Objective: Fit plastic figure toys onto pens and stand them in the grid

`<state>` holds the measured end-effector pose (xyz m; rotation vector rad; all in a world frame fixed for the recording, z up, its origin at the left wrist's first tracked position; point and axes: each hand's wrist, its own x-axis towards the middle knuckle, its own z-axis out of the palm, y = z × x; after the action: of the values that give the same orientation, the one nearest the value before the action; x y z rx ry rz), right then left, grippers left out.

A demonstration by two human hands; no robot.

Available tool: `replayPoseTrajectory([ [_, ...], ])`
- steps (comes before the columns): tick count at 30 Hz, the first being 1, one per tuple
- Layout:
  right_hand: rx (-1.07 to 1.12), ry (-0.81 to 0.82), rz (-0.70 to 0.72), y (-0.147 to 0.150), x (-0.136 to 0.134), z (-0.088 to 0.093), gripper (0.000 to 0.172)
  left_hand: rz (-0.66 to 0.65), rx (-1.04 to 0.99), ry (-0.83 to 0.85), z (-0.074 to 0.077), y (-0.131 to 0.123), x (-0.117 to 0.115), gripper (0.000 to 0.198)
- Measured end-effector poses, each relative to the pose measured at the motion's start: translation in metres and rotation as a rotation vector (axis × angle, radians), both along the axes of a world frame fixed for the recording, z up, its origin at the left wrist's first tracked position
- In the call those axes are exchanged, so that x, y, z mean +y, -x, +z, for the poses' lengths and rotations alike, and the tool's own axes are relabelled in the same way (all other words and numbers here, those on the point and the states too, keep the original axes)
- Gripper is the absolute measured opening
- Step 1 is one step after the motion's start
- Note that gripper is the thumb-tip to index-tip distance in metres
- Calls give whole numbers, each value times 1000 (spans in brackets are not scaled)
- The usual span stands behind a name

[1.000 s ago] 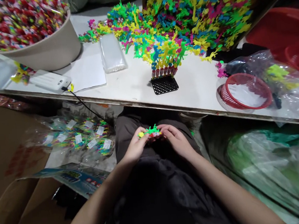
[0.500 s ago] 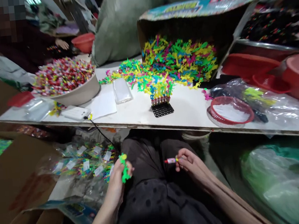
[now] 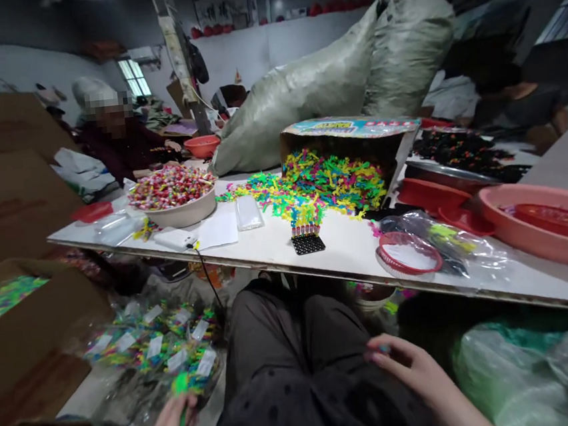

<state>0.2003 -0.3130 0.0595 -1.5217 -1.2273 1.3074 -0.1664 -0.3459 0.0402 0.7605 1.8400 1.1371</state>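
My left hand [image 3: 166,425], low at the left, is closed around a bright green plastic figure [image 3: 181,385], part of which shows above the fingers. To the right of my lap, my right hand [image 3: 412,365] has thumb and fingers pinched together. A tiny teal bit shows between its fingertips; the rest of what it holds is hidden. On the table ahead stands a black perforated rack [image 3: 309,245], apart from both hands. Several small tubes topped with coloured figures [image 3: 305,221] stand upright in a row along its back edge.
A tipped carton [image 3: 351,126] spills coloured figures [image 3: 336,181] onto the table. Left of it is a basin [image 3: 183,212] heaped with small red-and-white pieces. A red basket [image 3: 411,252] sits near the right front edge. Bagged figures [image 3: 150,340] lie below left. A co-worker [image 3: 121,145] sits beyond.
The view has tilted up, showing more of the room. Both hands now appear lower and farther apart. The red-and-white tube that showed in my right hand is no longer clearly visible.
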Motion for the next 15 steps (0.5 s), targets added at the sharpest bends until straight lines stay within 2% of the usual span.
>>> replayPoseTrajectory([
  [4,195,-138,70,38,9,23,29,-485,96,-214,47,-51,32,38],
  [6,340,-141,47,52,7,33,28,-697,11,-206,66,-78,38,38],
  [8,407,-155,29,57,4,43,25,-831,-40,-193,76,-100,37,38],
  [11,396,-182,14,54,-1,52,23,-911,-61,-250,74,-119,31,38],
  [15,451,-189,43,52,-3,47,14,-900,-113,-207,55,-122,28,43],
])
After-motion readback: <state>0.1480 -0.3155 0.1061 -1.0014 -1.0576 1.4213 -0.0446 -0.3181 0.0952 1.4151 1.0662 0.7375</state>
